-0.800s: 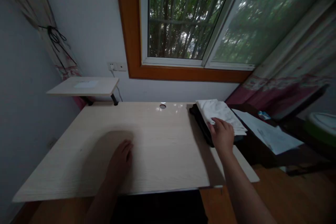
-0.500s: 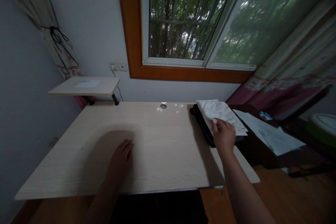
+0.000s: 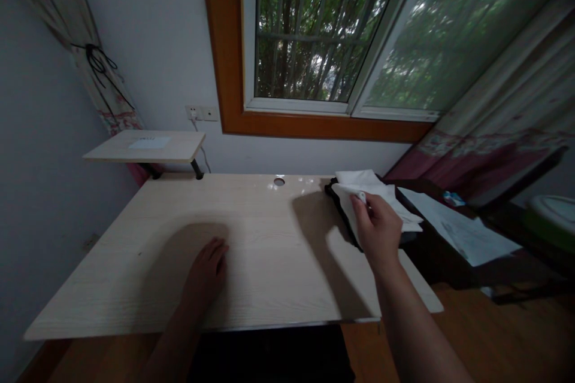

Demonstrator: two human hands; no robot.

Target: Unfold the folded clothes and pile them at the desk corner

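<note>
My right hand (image 3: 378, 226) is closed in a pinch on the near left corner of a white cloth (image 3: 381, 192), with that corner lifted. The rest of the cloth lies on a dark pile (image 3: 336, 197) that looks like folded fabric, at the desk's right end. What the underside of the cloth touches is hidden behind my hand. On the left half of the pale wooden desk (image 3: 269, 251), my left hand (image 3: 207, 266) rests open, holding nothing, its fingers lightly bent.
A small raised shelf (image 3: 108, 146) with a paper label (image 3: 150, 142) stands at the desk's back left. Right of the desk, a sheet of paper (image 3: 453, 224) lies on a dark surface. The desk has a round cable hole (image 3: 279, 182) near its back edge.
My right hand has risen slightly and moved a little left, pulling the white cloth's corner up from the pile. My left hand stays in place.
</note>
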